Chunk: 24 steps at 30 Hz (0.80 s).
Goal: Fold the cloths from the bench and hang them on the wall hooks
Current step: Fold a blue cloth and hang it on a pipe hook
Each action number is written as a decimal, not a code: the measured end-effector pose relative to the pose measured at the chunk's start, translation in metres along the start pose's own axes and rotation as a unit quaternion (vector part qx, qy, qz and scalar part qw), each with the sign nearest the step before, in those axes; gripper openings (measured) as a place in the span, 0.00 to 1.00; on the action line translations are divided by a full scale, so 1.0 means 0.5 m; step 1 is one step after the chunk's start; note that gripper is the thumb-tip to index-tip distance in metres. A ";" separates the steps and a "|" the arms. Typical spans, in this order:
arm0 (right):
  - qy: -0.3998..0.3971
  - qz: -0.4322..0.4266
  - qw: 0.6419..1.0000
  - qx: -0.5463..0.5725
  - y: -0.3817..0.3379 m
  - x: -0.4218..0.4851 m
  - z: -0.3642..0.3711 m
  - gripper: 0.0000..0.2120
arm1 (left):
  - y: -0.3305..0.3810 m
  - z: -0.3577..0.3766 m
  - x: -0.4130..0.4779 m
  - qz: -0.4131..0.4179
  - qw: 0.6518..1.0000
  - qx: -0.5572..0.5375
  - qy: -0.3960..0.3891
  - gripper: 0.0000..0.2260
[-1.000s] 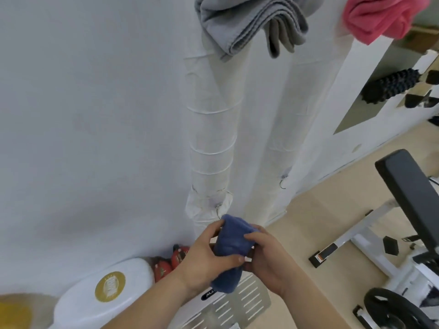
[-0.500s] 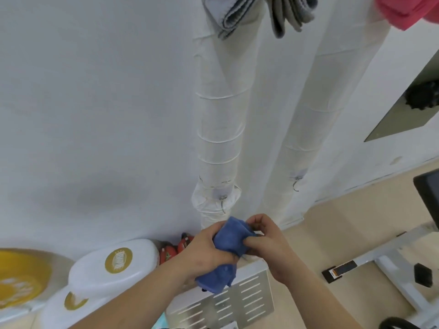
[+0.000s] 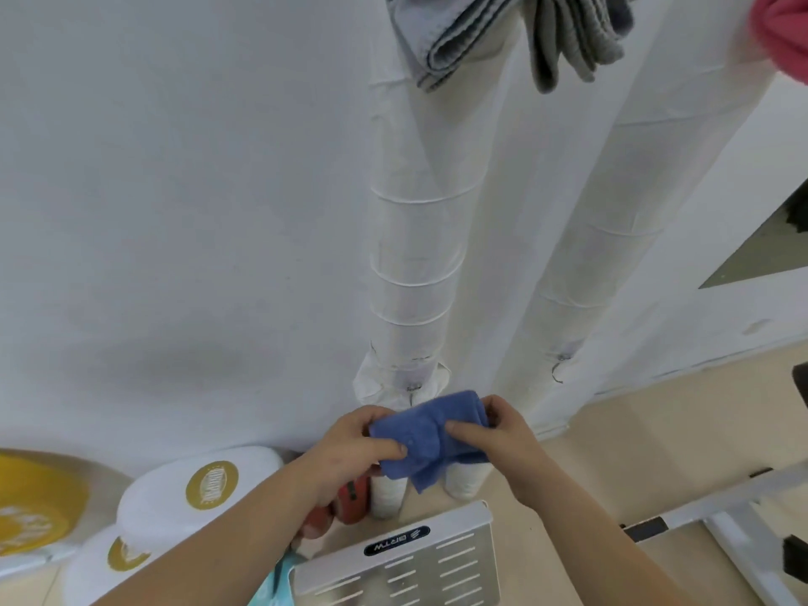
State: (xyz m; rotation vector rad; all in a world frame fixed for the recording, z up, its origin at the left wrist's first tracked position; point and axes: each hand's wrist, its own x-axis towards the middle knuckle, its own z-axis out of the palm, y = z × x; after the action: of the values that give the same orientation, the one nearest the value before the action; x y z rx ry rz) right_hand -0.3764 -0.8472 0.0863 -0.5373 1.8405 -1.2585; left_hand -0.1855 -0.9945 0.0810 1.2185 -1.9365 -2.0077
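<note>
A small blue cloth (image 3: 426,435), folded into a thick bundle, is held between both hands low in front of the white wall. My left hand (image 3: 354,452) pinches its left end with the thumb on top. My right hand (image 3: 494,435) grips its right end. A loose corner hangs down under the bundle. High on the wall hang a folded grey cloth (image 3: 454,32) and a darker grey cloth (image 3: 572,37) beside it. A pink cloth (image 3: 782,32) shows at the top right edge. The hooks themselves are hidden by the cloths.
Two white wrapped pipes (image 3: 415,255) run down the wall behind the hands. White weight plates with gold labels (image 3: 196,487) and a yellow plate (image 3: 35,505) lean at lower left. A white slotted metal plate (image 3: 402,562) lies below. A white bench frame (image 3: 721,513) stands at lower right.
The view has swung left and down, so the black bench pad has left the frame. The blue bundle has turned from upright to lying sideways between my hands, stretched wider.
</note>
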 end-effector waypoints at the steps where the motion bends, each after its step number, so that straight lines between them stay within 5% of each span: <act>1: 0.010 0.016 0.999 0.031 0.000 0.016 0.005 0.23 | -0.004 0.002 0.009 -0.020 0.997 -0.067 0.026 0.19; 6: 0.032 0.066 0.993 0.097 0.003 0.087 0.038 0.19 | -0.015 0.012 0.060 -0.069 0.979 -0.147 0.122 0.15; 10: 0.007 0.104 0.982 0.159 0.040 0.126 0.057 0.36 | -0.026 0.024 0.080 -0.106 0.968 -0.191 0.127 0.14; 14: -0.039 0.133 0.963 0.232 0.058 0.115 0.058 0.20 | -0.041 0.038 0.076 -0.116 0.955 -0.257 0.088 0.13; 19: 0.053 0.135 0.987 0.064 0.069 0.085 0.047 0.30 | -0.054 0.034 0.039 -0.057 0.970 -0.227 0.065 0.13; 21: 0.092 0.159 0.980 0.076 0.069 0.063 0.049 0.32 | -0.063 0.036 0.022 -0.038 0.981 -0.172 0.086 0.12; 24: -0.032 0.185 0.955 0.231 0.060 0.026 0.058 0.26 | -0.075 0.054 -0.006 0.000 0.986 -0.153 0.060 0.13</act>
State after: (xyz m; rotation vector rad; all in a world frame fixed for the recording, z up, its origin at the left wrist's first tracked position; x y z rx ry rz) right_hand -0.3572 -0.8608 0.0494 0.0244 1.4380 -1.3292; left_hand -0.1827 -0.9642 0.0462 1.2272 -1.5047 -2.0817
